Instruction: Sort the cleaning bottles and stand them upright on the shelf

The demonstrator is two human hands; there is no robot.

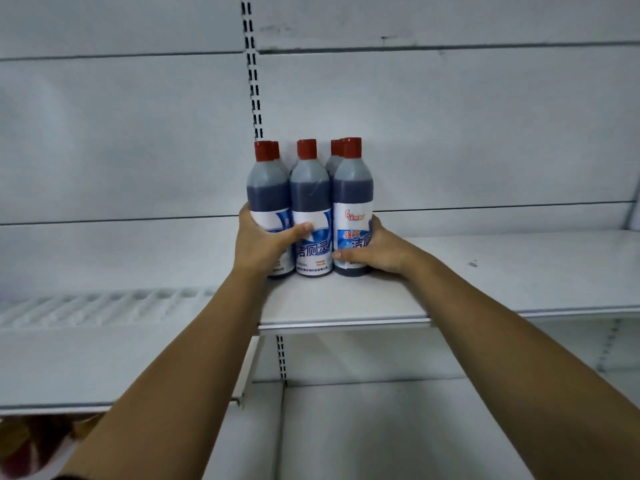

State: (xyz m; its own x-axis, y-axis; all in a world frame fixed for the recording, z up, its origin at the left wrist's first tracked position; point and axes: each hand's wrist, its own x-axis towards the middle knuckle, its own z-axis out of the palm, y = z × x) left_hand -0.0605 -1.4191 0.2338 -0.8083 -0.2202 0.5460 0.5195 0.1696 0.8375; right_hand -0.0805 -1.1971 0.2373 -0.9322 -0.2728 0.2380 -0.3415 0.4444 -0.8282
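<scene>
Bottles (pixel 310 192) of dark cleaning liquid with red caps stand upright in a tight cluster on the white shelf (pixel 485 271), set back from its front edge. The left hand (pixel 263 244) wraps round the left front bottle (pixel 268 192) with its thumb across the middle one, and the right hand (pixel 377 251) curls round the lower body of the right front bottle (pixel 352 195). Three bottles form the front row, and extra caps behind suggest a rear row, though its count is unclear. The step would go best with even pressure from both sides, kept low, sliding the group rather than lifting it so nothing tips.
</scene>
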